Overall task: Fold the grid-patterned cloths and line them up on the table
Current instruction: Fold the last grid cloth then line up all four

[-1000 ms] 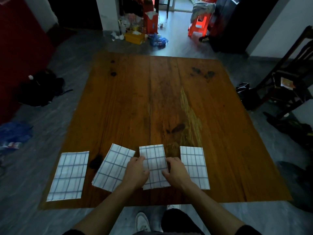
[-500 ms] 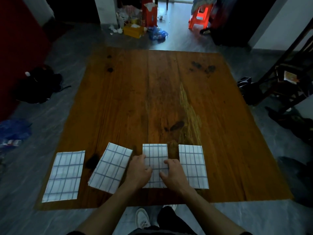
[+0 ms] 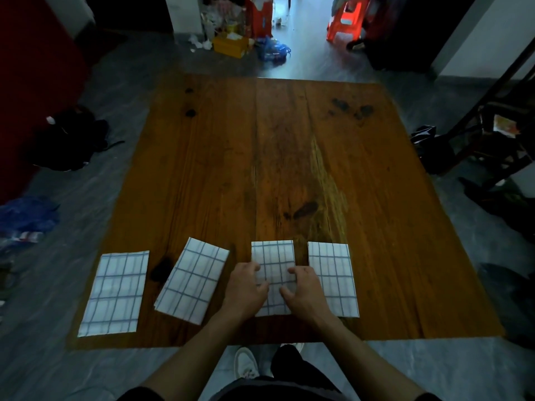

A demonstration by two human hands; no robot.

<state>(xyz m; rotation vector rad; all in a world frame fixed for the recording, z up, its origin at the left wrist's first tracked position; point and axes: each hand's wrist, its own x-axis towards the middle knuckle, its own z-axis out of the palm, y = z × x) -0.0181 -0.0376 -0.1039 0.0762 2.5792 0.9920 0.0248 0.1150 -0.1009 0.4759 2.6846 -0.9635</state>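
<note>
- Grip: the left hand [image 3: 246,287] and the right hand [image 3: 304,290] rest flat on the third cloth [image 3: 272,256], fingers loosely curled and pressing on its side edges; neither hand pinches or lifts the fabric.
- Near edge of the desk [image 3: 405,256]: four folded grid-patterned cloths lie in a row, each a narrow rectangle.
- The far-left cloth [image 3: 115,290] lies roughly square to the desk edge, apart from its neighbour.
- The second cloth [image 3: 191,280] is tilted clockwise, out of line with the others.
- The rightmost cloth [image 3: 333,279] lies straight, just beside the third, a thin gap between them.
- Progress (judged): folding appears complete; alignment is under way. Straightening the tilted second cloth and evening the gaps appear to be what is left.
- Beyond the row the desk carries no further cloths.
</note>
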